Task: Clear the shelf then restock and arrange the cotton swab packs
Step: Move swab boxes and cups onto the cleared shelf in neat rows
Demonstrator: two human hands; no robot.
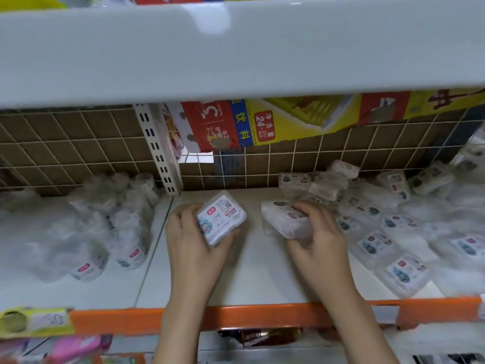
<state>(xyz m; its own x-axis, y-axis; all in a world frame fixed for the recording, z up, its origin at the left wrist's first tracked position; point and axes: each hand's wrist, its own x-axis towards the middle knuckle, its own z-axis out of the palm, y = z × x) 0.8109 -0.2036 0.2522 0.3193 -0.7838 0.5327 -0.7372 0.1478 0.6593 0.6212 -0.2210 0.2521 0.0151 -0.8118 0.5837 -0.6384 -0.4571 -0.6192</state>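
Observation:
My left hand [193,240] grips a clear plastic cotton swab pack [221,219] with a white label, tilted above the white shelf [252,274]. My right hand [319,232] holds a second clear cotton swab pack [284,219] just to the right, its label partly hidden by my fingers. A loose heap of the same packs [388,227] covers the shelf's right side, several lying flat and some piled against the wire back.
Bagged round swab tubs [105,232] crowd the left shelf section. A wire grid back [78,148] and a slotted upright post [160,151] stand behind. An upper shelf [236,48] overhangs. The orange front rail [236,316] edges the shelf.

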